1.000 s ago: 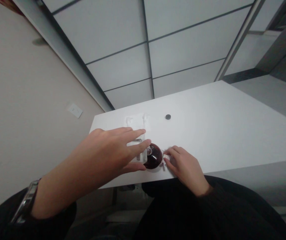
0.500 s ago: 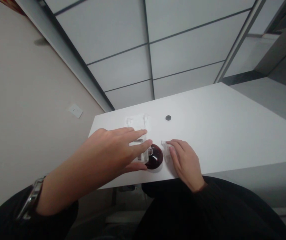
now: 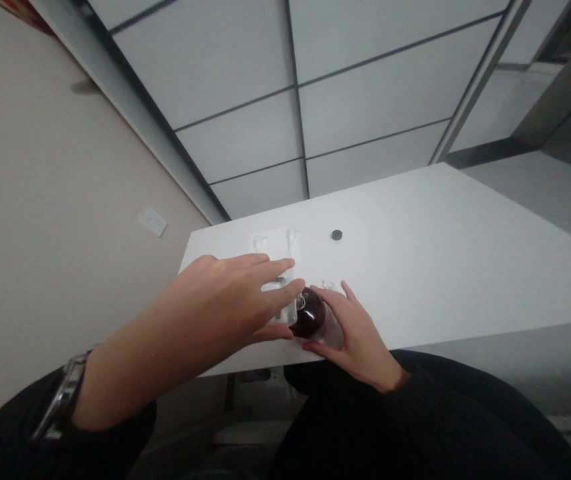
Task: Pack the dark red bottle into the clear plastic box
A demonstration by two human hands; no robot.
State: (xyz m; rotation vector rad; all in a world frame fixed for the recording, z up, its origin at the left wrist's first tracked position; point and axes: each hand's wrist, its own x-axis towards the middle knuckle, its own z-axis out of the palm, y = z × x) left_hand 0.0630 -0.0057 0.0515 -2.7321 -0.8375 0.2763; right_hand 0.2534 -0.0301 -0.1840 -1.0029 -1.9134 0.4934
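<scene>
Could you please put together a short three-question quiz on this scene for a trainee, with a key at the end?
1. True or false: the dark red round object is between the left hand and the right hand.
2. Where does the small dark disc lie? (A) Between the two hands. (B) On the white table, beyond both hands. (C) In the right palm.
3. Fill in the blank: a shiny band is worn on the person's ____ wrist.

Key: 1. True. 2. B. 3. Left.
</scene>
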